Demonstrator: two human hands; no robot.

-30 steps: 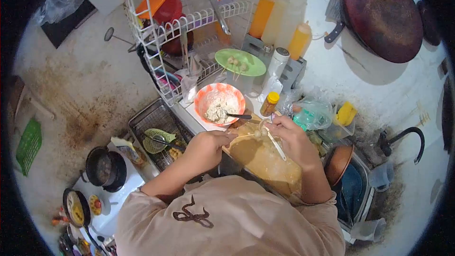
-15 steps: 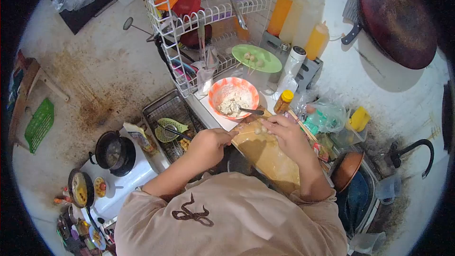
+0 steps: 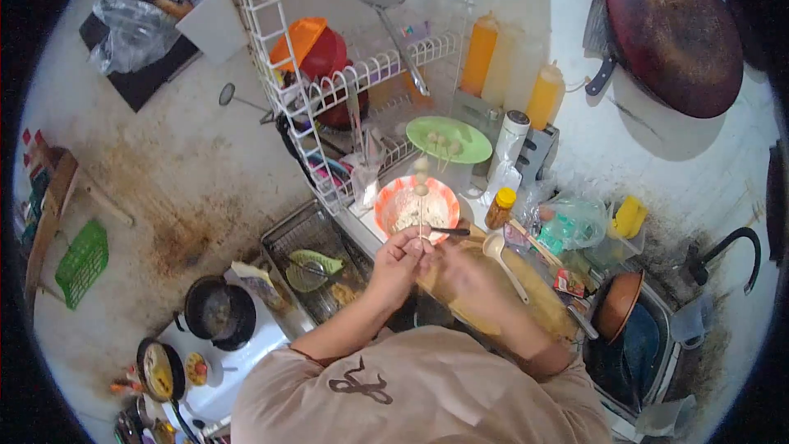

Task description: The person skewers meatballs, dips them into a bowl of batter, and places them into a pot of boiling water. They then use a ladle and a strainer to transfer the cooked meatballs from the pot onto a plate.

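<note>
My left hand (image 3: 398,261) pinches the lower end of a thin wooden skewer (image 3: 422,212), held upright in front of the orange-and-white bowl. A few pale round balls (image 3: 422,187) are threaded on its upper part. Close beside it, my right hand (image 3: 467,278) is smeared by motion over the wooden board, so its fingers cannot be made out. Behind the skewer, the bowl (image 3: 451,197) contains a whitish mixture, and a dark spoon handle (image 3: 450,232) sticks out over its rim. Further back, a green plate (image 3: 472,133) carries several similar balls on skewers.
A cutting board (image 3: 538,312) bears a pale ladle (image 3: 503,267). Beyond it stands a yellow-capped jar (image 3: 500,208). A white dish rack (image 3: 316,119) rises behind the bowl. On the left are a frying tray (image 3: 283,234) and a stove with a dark pot (image 3: 219,311); a sink (image 3: 657,378) lies right.
The skewer has gone from lying across between both hands to standing upright in my left hand. My right hand has left the balls and moved left. The camera view has shifted.
</note>
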